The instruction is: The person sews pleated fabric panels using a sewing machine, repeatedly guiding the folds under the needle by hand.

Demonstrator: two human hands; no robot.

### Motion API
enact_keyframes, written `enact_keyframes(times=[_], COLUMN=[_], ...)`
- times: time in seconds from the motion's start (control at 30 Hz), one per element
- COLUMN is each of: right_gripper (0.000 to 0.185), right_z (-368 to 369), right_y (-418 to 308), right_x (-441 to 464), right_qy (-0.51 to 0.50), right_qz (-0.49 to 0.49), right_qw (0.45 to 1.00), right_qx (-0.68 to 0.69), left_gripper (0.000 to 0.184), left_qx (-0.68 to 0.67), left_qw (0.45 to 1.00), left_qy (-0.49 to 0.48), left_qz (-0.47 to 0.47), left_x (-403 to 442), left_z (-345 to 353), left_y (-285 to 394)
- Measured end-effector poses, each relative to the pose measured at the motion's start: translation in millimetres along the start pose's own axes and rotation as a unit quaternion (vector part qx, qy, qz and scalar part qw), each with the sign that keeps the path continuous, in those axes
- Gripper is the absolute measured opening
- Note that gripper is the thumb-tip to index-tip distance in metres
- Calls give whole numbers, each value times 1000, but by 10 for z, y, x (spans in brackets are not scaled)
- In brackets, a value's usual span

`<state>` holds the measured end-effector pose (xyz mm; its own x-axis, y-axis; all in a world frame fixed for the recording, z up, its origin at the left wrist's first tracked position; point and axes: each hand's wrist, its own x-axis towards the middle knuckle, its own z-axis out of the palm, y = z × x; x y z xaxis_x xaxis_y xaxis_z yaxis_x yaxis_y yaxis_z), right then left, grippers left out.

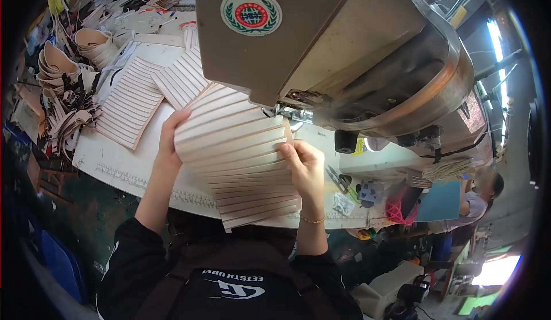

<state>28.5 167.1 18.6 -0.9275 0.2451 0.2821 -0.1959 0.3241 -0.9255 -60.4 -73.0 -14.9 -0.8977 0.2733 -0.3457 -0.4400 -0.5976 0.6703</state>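
A pale panel with raised parallel strips (235,142) is held up in front of me, its far edge close to the needle area of a large sewing machine (270,39). My left hand (170,139) grips the panel's left edge, fingers mostly behind it. On the right edge, my right hand (304,162) pinches the same panel with the thumb on top. The panel's lower part bends down over the table's front edge. Two similar striped panels, one at the left (131,103) and one beside the machine (181,79), lie on the white table (109,153).
Curved leather-like pieces (54,67) and scraps (69,119) are heaped at the left. Scissors (338,179), a small plastic bag (343,204) and a pink mesh item (400,205) lie at the right. Another person (476,205) is at the far right.
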Motion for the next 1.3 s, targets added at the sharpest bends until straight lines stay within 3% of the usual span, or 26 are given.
enact_keyframes(times=[0.07, 0.1, 0.13, 0.2, 0.23, 0.27, 0.4, 0.57, 0.73, 0.9, 1.3], right_gripper=[23, 29, 37, 40, 44, 44, 41, 32, 26, 24, 26], right_z=[12, -21, -60, 23, 76, 108, 153, -27, -105, -138, -120], right_y=[11, 23, 35, 45, 49, 93, 496, 604, 539, 494, 479], right_x=[-78, -152, -252, -562, -681, -747, -886, -849, -620, -398, 26], right_qy=[128, 143, 156, 97, 40, 38, 206, 211, 230, 257, 295], right_qz=[-111, -175, -239, -252, -267, -265, -261, -255, -281, -301, -308], right_qw=[975, 959, 937, 947, 952, 953, 894, 891, 877, 867, 868], right_qx=[-143, -173, -202, -174, -144, -144, -300, -311, -314, -301, -256], left_gripper=[40, 52, 60, 67, 66, 66, 62, 60, 58, 56, 47], left_qx=[-162, -119, -137, -116, -2, -3, 76, 45, 68, 50, 69], left_qw=[980, 972, 968, 966, 962, 963, 946, 960, 944, 955, 955], left_qy=[-109, -189, -203, -182, -161, -159, -185, -187, -212, -216, -199], left_qz=[25, 67, 56, 142, 219, 218, 256, 206, 245, 195, 210], left_x=[-337, -418, -607, -796, -920, -957, -1008, -838, -654, -514, -146], left_z=[-116, -256, -136, -280, -166, -125, -10, 25, 256, 360, 627], left_y=[-209, -402, -542, -1068, -1125, -1131, -1153, -1026, -825, -722, -434])
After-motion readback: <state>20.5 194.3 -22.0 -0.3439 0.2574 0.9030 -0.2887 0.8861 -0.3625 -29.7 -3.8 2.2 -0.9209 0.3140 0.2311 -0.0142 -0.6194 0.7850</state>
